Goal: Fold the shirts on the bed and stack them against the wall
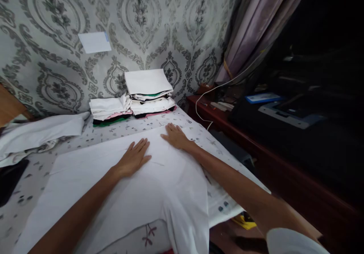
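A white garment (93,182), likely a T-shirt, lies spread over the patterned bed sheet (227,204). One part of it hangs down in soft folds toward the lower right. Palm down on the cloth near its middle, my left hand (133,157) has its fingers stretched out. My right hand (174,135) rests flat with spread fingers near the garment's far edge. Neither hand grips anything. Beyond them stand two piles of folded clothes: a taller pile (150,82) topped in white and a lower pile (109,108) beside it.
A crumpled white cloth (42,132) lies at the left, above a dark flat object (11,178). Against the right side stands a dark red cabinet (204,110) with a white cable (199,98) hanging over it. Patterned wallpaper and a purple curtain (247,22) close off the back.
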Motion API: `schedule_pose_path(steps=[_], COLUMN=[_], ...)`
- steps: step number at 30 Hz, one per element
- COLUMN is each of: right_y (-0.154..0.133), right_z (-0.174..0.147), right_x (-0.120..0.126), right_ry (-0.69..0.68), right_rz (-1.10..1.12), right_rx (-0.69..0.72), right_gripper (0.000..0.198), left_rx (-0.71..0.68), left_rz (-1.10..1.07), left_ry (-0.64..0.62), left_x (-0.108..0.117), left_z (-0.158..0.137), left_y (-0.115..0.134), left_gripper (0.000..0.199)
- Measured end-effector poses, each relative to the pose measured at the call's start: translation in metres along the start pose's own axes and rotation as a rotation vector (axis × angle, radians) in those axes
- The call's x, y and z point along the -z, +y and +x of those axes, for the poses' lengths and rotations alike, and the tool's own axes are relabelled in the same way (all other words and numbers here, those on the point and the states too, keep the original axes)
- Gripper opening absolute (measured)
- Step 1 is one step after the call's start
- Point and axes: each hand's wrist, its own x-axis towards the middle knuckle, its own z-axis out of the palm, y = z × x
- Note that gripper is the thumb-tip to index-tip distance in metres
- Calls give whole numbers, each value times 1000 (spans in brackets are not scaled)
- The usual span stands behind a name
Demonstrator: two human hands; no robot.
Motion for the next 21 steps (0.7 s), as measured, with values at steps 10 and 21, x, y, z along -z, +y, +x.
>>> schedule_pose_path(steps=[10, 21], right_y=[20, 12], right_z=[10, -203], right_x=[1, 20], right_ry=[100, 224], right_rz=[328, 409], right_rx=[-69, 205], right_gripper=[66, 42], left_rx=[-10, 72], left_rz=[73, 83], left_ry=[6, 112], left_x=[2, 1], left_z=[-30, -172], left_y=[1, -17], left_gripper=[71, 60])
